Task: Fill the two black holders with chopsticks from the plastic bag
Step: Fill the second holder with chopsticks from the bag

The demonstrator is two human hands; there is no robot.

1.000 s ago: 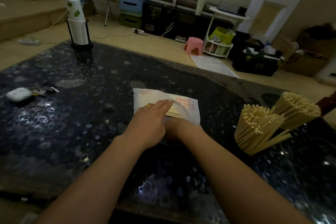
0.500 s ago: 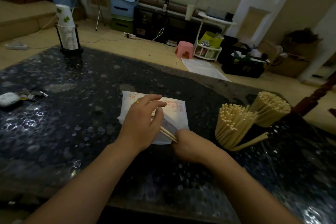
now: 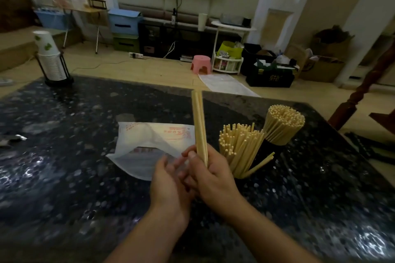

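Observation:
My right hand (image 3: 210, 177) grips a small bunch of chopsticks (image 3: 198, 126) by the lower end and holds it upright above the table. My left hand (image 3: 168, 181) sits just beside it with fingers loosely bent, touching the right hand's fingers, holding nothing I can see. The white plastic bag (image 3: 149, 149) with red print lies flat behind the hands and looks flattened. Two black holders stand to the right, each packed with chopsticks: the near bundle (image 3: 239, 149) fans out, the far bundle (image 3: 282, 124) is tight. Only a sliver of black holder (image 3: 261, 156) shows between them.
The dark speckled table (image 3: 64, 177) carries a rack of stacked paper cups (image 3: 51, 60) at the far left. A small pale object (image 3: 20, 137) lies at the left edge. A dark wooden post (image 3: 363, 92) rises past the right edge.
My right hand has pulled the chopsticks out of the bag and raised them upright. My left hand has left the bag and come next to the right hand.

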